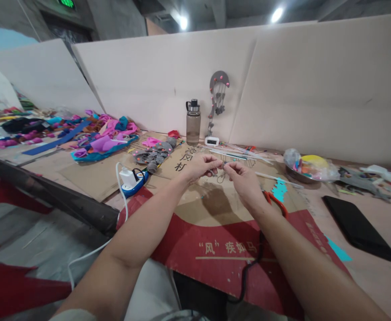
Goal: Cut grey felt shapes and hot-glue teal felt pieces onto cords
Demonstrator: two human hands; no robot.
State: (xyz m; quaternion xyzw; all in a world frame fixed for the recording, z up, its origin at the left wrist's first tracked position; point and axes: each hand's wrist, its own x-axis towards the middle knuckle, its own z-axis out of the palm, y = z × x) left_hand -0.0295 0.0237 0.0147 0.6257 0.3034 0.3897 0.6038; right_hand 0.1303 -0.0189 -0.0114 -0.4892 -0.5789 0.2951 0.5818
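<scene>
Both my arms reach out over a brown and red cardboard sheet. My left hand and my right hand meet above it, fingers pinched together on a small grey piece held between them. The piece is too small to name. Orange-handled scissors lie just beside my right wrist. A pile of small grey pieces lies on the cardboard to the left of my hands.
A clear water bottle, a small white timer and a grey hanging ornament stand at the back wall. A white charger on a blue power strip sits left. A metal bowl with a bag and a black tablet lie right. Pink and blue foam scraps are far left.
</scene>
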